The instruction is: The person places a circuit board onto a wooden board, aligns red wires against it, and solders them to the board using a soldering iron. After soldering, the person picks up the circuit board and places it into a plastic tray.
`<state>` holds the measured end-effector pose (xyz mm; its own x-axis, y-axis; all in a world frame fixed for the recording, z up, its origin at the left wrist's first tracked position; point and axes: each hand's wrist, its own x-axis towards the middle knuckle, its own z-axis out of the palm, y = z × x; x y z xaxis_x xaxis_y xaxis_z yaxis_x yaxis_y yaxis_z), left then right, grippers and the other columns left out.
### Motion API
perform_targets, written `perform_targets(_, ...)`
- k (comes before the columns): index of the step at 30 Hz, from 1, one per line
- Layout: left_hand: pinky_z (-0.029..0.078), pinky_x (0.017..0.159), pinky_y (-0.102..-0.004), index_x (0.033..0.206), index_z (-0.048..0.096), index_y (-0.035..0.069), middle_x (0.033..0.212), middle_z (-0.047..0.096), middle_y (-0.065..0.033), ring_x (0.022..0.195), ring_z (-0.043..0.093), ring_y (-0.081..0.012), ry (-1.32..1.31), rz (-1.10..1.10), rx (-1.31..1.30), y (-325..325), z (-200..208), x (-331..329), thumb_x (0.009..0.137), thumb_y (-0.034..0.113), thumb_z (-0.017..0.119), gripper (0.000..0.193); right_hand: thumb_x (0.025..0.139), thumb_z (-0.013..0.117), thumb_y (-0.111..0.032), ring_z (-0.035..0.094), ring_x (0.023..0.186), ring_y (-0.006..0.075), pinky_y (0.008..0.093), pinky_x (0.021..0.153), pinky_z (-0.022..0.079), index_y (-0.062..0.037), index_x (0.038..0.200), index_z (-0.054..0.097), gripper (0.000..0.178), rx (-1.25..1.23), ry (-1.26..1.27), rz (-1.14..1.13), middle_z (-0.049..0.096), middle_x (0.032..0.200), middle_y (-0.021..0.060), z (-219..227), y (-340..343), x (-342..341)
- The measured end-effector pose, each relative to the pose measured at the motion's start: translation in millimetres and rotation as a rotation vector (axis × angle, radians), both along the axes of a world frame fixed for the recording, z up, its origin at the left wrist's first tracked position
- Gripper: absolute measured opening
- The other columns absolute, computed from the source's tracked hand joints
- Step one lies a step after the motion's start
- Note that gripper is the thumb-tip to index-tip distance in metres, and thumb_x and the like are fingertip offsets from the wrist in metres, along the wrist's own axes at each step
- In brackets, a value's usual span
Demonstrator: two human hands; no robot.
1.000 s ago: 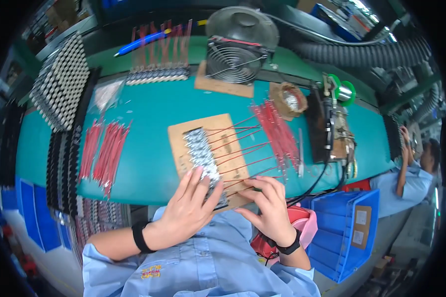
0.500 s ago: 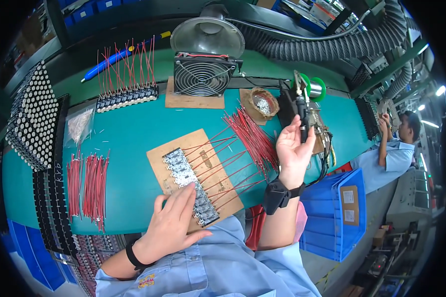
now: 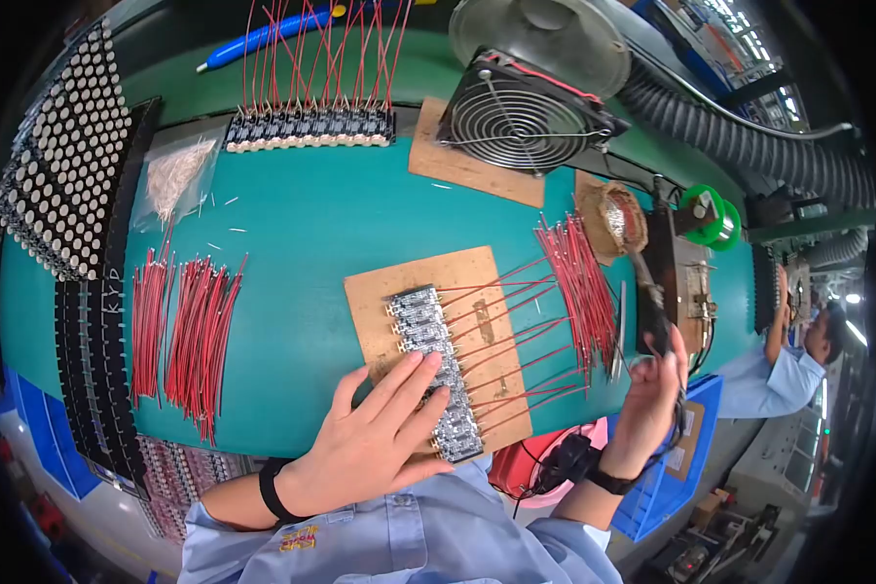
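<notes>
My left hand (image 3: 384,423) lies with fingers spread on a strip of small circuit boards (image 3: 420,321). The strip rests on a tan wooden board (image 3: 389,287), and red wires run from it to the right. In my right hand (image 3: 650,404) is a soldering iron (image 3: 658,313) with a dark handle, gripped between thumb and fingers. Its metal end points at the brown bowl (image 3: 594,226) with silvery material inside; whether it touches is unclear. A bundle of red wires (image 3: 584,287) lies left of the iron.
A fan (image 3: 521,122) stands at the back on a board. A green solder spool (image 3: 720,219) sits at the right. More red wires (image 3: 200,336) and a bag (image 3: 175,180) lie left. Wired boards (image 3: 311,128) stand behind. Another person (image 3: 798,370) is far right.
My right hand has come down and nearer with the soldering iron, whose metal end is now by the bowl. My left hand stays on the circuit boards. The view has shifted.
</notes>
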<state>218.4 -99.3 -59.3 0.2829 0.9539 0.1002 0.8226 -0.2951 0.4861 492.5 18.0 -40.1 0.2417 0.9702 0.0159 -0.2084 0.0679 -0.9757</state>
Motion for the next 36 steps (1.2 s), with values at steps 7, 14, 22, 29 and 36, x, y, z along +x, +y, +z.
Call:
perform_targets(7,0.025,0.097,-0.0391,0.121,0.054,0.007,0.137,0.045,-0.0064,0.126,0.042,-0.0155,0.087,0.025,0.016,4,-7,0,0.082,0.055,0.052,0.061,0.085,0.061,-0.015,0.051,0.073,0.0103,0.0215,0.063,0.039,-0.001,0.109,0.051,0.03,0.039,0.41,0.278,0.053,0.083,0.0041,-2,-16,-26)
perform_targets(14,0.02,0.099,-0.0411,0.119,0.057,0.007,0.133,0.049,-0.0066,0.122,0.045,-0.0156,0.123,0.008,0.03,7,-7,-3,0.081,0.056,0.054,0.062,0.068,0.079,-0.016,0.052,0.069,0.0151,0.0245,0.058,0.038,-0.0019,0.098,0.056,0.04,0.244,-0.563,0.44,0.055,0.079,0.0076,19,-18,-52)
perform_targets(22,0.016,0.101,-0.0421,0.116,0.059,0.011,0.131,0.052,-0.003,0.119,0.047,-0.0129,0.196,0.031,0.082,7,-12,-1,0.082,0.057,0.052,0.058,0.061,0.084,-0.014,0.052,0.055,0.0171,0.028,0.049,0.037,0.0007,0.091,0.058,0.043,0.308,-0.691,0.734,0.057,0.071,0.0092,14,0,-56)
perform_targets(29,0.019,0.097,-0.041,0.117,0.057,0.018,0.135,0.049,0.0009,0.125,0.042,-0.0112,0.252,0.013,0.063,5,-13,-1,0.085,0.055,0.045,0.051,0.061,0.084,-0.015,0.051,0.054,0.0153,0.0272,0.046,0.034,0.0011,0.093,0.058,0.044,0.399,-0.678,0.764,0.057,0.071,0.0082,9,4,-58)
perform_targets(36,0.02,0.096,-0.0411,0.116,0.058,0.018,0.135,0.049,0.0005,0.124,0.042,-0.0111,0.243,0.017,0.06,4,-13,-1,0.086,0.052,0.044,0.048,0.06,0.085,-0.015,0.051,0.054,0.0153,0.0275,0.046,0.034,0.0009,0.093,0.058,0.045,0.377,-0.654,0.755,0.057,0.07,0.0079,6,3,-59)
